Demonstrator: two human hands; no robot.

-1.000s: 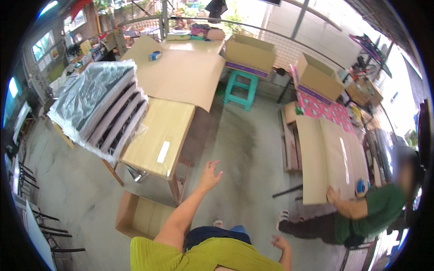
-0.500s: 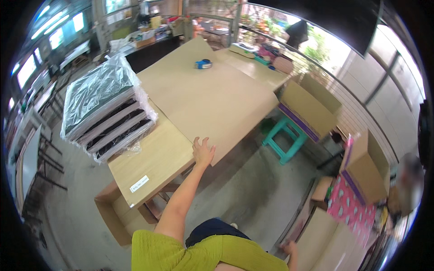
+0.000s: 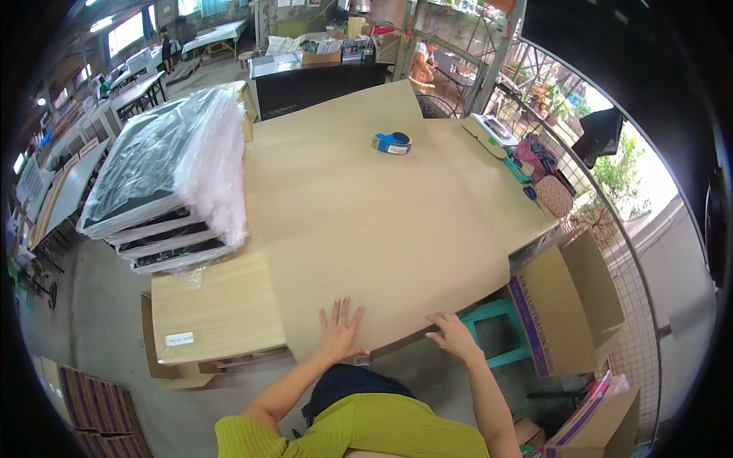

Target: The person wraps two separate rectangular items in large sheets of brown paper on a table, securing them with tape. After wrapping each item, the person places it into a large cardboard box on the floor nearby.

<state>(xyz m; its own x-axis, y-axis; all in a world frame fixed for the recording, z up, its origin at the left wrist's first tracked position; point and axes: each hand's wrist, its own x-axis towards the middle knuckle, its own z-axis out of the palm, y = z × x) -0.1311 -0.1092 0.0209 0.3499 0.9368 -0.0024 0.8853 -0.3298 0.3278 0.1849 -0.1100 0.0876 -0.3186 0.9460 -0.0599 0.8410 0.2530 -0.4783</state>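
A large sheet of brown kraft paper (image 3: 374,221) lies across the wooden table, its near edge reaching past the tabletop toward me. My left hand (image 3: 340,333) rests flat on the sheet near that edge, fingers spread. At the paper's near right edge is my right hand (image 3: 454,336), its thumb and fingers apart; whether it touches the paper I cannot tell. Toward the far end of the sheet stands a roll of tape (image 3: 392,143) with a blue core. A stack of dark panels wrapped in clear plastic (image 3: 172,172) sits on the table's left side.
An open cardboard box (image 3: 569,305) stands by a teal plastic stool (image 3: 496,328) on the right. Scissors (image 3: 532,195) and pouches lie at the far right of the table. Another carton (image 3: 179,374) is under the table's left end. Flat cartons (image 3: 92,404) are stacked on the floor.
My view has turned right and closer to the table. My left hand now lies flatter on the paper. My right hand has come up from the lower right to the paper's edge.
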